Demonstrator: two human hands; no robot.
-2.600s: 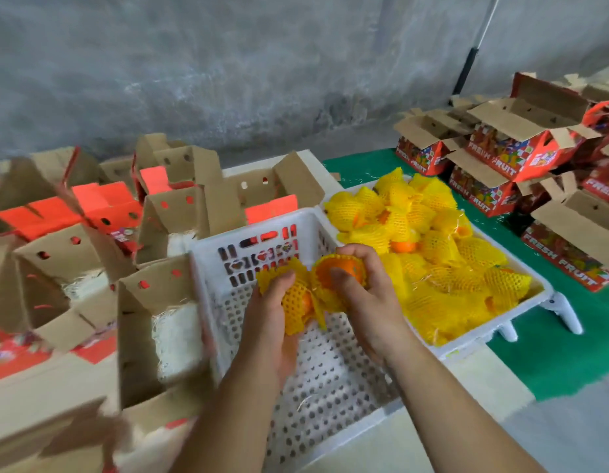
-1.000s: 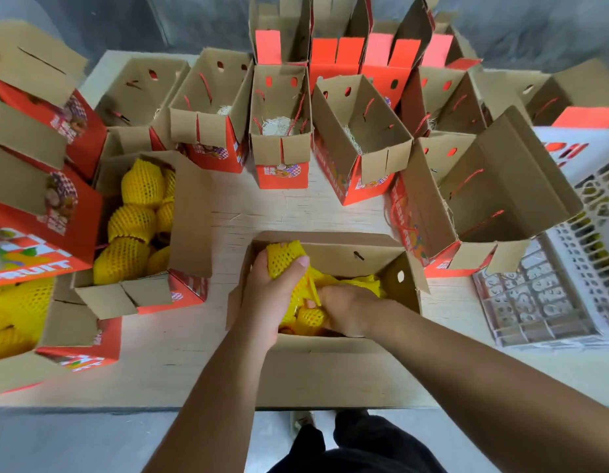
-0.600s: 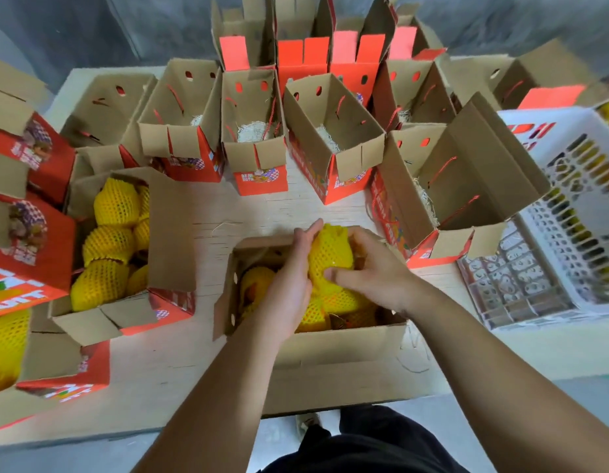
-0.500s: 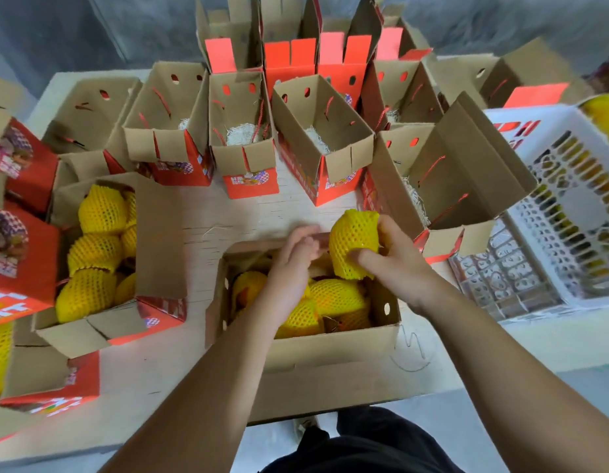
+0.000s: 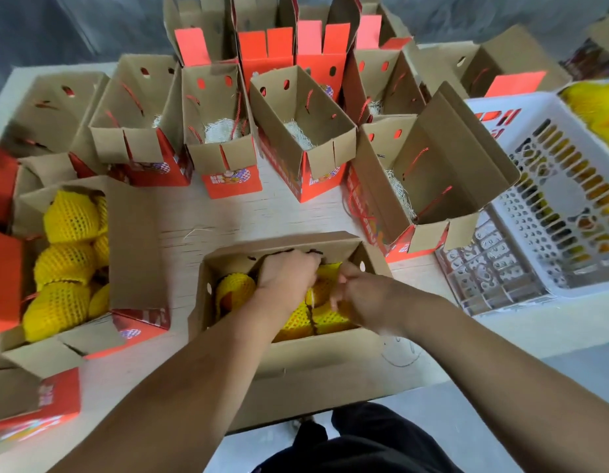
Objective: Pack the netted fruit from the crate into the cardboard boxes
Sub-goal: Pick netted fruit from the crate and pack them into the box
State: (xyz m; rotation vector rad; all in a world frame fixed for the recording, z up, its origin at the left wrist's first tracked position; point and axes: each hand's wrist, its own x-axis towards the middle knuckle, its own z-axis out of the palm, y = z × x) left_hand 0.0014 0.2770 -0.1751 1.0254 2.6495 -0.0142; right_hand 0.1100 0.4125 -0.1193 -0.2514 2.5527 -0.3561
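Pale wooden table [image 5: 207,216], grey wall [image 5: 74,25] behind, dark trousers [image 5: 357,442] below its edge.

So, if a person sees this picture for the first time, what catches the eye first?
First, both hands, left hand and right hand, down in the near box among yellow netted fruit. Then the fuller box at left, and the open red boxes behind.

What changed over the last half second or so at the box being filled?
The netted fruit the right hand held above the near box has gone down inside it; both hands, the left hand too, are now in the box. The surrounding open boxes and white crate stayed put.
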